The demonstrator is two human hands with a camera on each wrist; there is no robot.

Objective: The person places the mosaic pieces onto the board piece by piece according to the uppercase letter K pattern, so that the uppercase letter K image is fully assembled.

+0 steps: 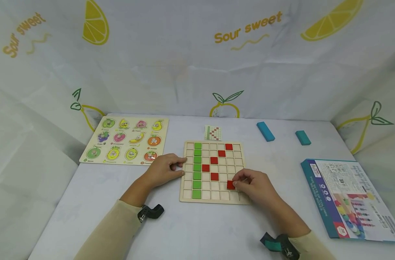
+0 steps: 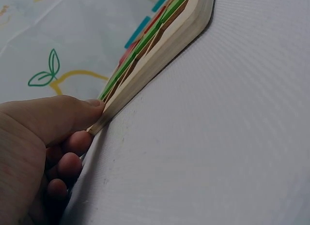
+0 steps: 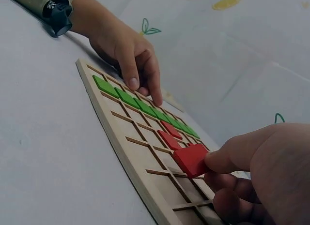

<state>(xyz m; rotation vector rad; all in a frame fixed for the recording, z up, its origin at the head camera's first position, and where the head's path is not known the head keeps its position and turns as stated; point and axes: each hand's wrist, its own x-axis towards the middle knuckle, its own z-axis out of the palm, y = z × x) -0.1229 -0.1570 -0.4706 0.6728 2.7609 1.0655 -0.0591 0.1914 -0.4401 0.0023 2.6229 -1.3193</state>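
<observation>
A pale wooden grid board (image 1: 206, 195) lies on the white table. A column of green tiles (image 1: 197, 167) fills its second column from the left, and several red tiles (image 1: 214, 160) sit diagonally in other cells. Between thumb and fingers, my right hand (image 1: 257, 186) pinches another red tile (image 3: 191, 159), tilted over the lower right cells. Whether that tile touches the board, I cannot tell. At the left edge of the board, my left hand (image 1: 163, 169) rests its thumb and index fingertip, spread apart; the remaining fingers (image 2: 69, 165) curl beneath the thumb.
Behind the board lies a small pattern card (image 1: 213, 133). A fruit picture board (image 1: 124, 141) is at the left. Two blue-green blocks, a longer one (image 1: 266, 131) and a shorter one (image 1: 303, 138), lie at the back right. Nearer on the right is a printed box (image 1: 353, 198).
</observation>
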